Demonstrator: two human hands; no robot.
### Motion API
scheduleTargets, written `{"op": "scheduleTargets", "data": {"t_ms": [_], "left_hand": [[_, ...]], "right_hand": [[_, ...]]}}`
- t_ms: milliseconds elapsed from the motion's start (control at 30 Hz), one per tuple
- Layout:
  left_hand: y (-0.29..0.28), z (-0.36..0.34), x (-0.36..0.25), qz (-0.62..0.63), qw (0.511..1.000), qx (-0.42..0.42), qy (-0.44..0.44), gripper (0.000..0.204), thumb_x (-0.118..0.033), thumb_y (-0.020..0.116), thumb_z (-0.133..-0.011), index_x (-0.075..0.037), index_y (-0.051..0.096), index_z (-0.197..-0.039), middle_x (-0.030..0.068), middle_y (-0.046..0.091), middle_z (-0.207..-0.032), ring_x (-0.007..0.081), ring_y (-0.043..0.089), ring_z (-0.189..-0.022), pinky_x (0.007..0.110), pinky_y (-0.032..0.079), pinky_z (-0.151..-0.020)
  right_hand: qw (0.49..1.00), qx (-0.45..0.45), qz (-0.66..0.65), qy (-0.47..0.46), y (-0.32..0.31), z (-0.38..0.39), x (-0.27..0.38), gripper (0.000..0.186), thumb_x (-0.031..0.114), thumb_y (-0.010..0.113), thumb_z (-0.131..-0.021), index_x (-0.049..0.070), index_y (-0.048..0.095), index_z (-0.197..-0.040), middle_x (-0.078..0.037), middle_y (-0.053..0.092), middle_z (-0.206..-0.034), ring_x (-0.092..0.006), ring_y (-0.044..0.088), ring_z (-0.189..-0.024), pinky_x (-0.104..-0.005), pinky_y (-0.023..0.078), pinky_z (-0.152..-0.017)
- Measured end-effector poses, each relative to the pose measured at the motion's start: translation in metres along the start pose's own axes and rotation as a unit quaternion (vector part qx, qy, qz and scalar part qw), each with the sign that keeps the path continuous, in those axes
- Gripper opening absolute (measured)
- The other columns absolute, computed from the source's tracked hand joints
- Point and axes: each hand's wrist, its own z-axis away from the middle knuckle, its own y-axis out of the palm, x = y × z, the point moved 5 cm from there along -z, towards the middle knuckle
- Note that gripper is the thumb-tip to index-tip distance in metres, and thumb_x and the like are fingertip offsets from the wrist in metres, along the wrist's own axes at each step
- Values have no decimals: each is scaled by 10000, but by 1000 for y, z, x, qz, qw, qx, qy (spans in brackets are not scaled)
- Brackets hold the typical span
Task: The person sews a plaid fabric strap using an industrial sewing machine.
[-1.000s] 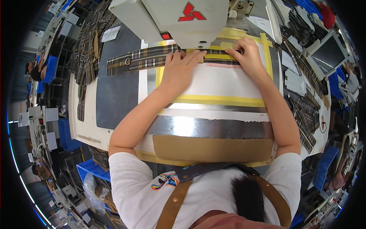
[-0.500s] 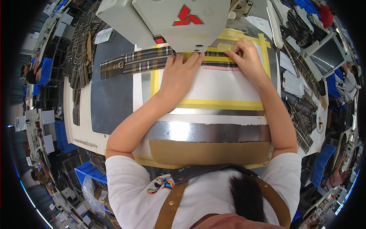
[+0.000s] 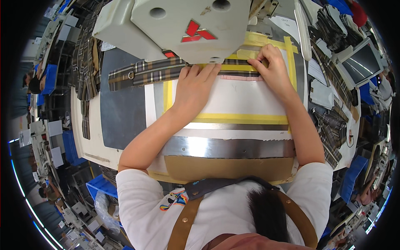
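Note:
My left hand (image 3: 193, 89) lies on a dark plaid fabric strip (image 3: 156, 71) with a metal zipper and ring, fingers extended and their tips at the lower front of the white machine head (image 3: 187, 21). My right hand (image 3: 273, 73) is curled at the strip's right part, thumb and fingertips beside a yellow band (image 3: 235, 67); what they pinch is unclear. Under the hands is a white template sheet (image 3: 237, 98) edged in yellow tape, with a pink band below the strip. The spot under the machine head is hidden.
Plaid pieces hang at the table's (image 3: 85, 148) left (image 3: 85, 66) and lie at the right (image 3: 327, 125). A monitor (image 3: 358, 62) stands at the right. A metal bar (image 3: 229, 148) and cardboard (image 3: 229, 166) run along the near edge. Blue bins (image 3: 100, 185) and other work stations flank me.
The view has shifted so the machine head appears lower in the picture, with more of its casing showing. My hands and the strip show little movement relative to the template.

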Motion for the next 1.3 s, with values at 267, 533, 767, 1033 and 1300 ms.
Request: {"op": "scheduleTargets", "data": {"t_ms": [267,533,767,1033,1300], "left_hand": [[-4,2,7,34,999,-15,-12,396,-11,607,-899,-114,653,-1278,7,693,-1310,238,631,-979,398,439,-940],[-3,4,9,65,998,-1,-27,487,28,584,-887,-151,642,-1336,-5,686,-1337,217,629,-946,381,422,-905],[-5,6,3,-4,1000,28,5,674,30,603,-836,-202,627,-1468,7,622,-1425,211,610,-933,379,426,-892],[-4,6,0,-30,999,29,17,687,43,619,-826,-170,617,-1479,21,624,-1431,206,606,-910,374,441,-887],[-7,6,1,-17,999,31,15,670,49,617,-824,-155,624,-1462,16,628,-1428,205,608,-897,374,441,-883]], "right_hand": [[1000,-2,-6,8,0,0,1,256,129,850,-860,-7,639,-810,-93,602,-855,-284,538,-857,-405,455,-776],[1000,8,-7,16,-1,0,3,264,141,846,-867,-10,636,-814,-93,605,-861,-287,550,-897,-407,467,-800],[1000,18,5,21,-2,0,5,262,147,840,-873,-10,636,-825,-93,607,-865,-295,554,-910,-414,469,-826],[1000,15,4,16,-2,0,4,268,150,845,-868,-6,633,-818,-95,607,-864,-295,557,-906,-414,471,-823],[1000,17,4,14,-2,-1,3,267,151,845,-868,-6,636,-818,-96,608,-866,-293,557,-906,-415,471,-820]]}}
